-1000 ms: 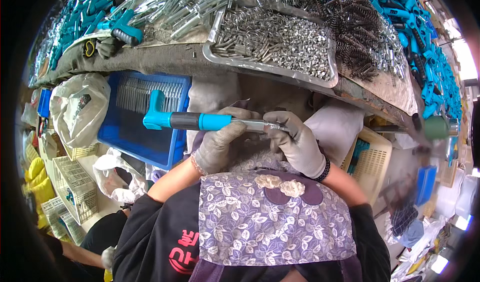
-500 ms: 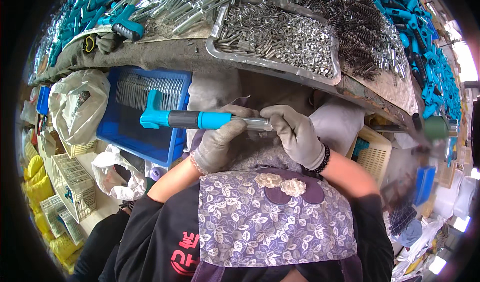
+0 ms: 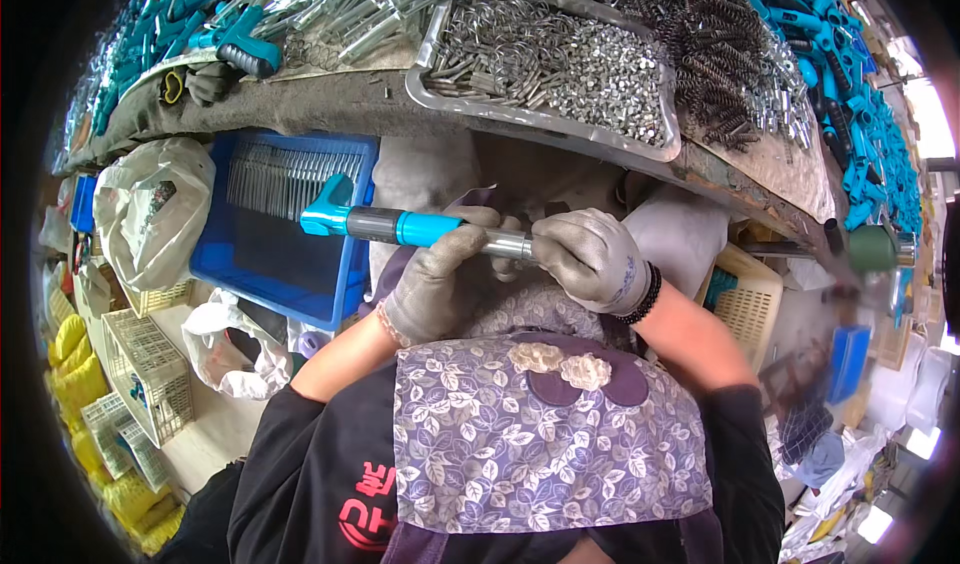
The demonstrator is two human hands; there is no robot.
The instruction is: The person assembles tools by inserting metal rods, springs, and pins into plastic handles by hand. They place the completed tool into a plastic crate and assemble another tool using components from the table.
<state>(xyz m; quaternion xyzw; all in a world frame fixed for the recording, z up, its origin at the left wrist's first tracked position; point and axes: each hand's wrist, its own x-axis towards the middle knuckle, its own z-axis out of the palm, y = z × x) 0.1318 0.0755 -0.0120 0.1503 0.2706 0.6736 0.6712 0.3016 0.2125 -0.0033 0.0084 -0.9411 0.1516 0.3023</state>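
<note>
A teal T-shaped handle point(image 3: 376, 225) with a dark grey sleeve is held nearly level in front of my apron. From its right end runs a short bright metal tube point(image 3: 508, 245). My left hand point(image 3: 428, 292), in a grey glove, is wrapped round the handle where the teal collar meets the tube. My right hand point(image 3: 597, 262), also gloved, has its fingers closed together at the tube's free end, covering it. Whether a small part sits between those fingers is hidden.
Beyond my hands, the workbench edge point(image 3: 385, 114) carries a clear tray point(image 3: 425, 89) of small metal parts, dark coil springs point(image 3: 715, 49) and teal handles point(image 3: 250, 44). A blue crate point(image 3: 345, 289) of thin metal rods stands left, beside a white sack point(image 3: 120, 224). At right is a cream basket point(image 3: 752, 309).
The handle has shifted slightly right and turned about its length, its crosspiece now angled differently. My right hand has rolled over the tube end, showing more of its back.
</note>
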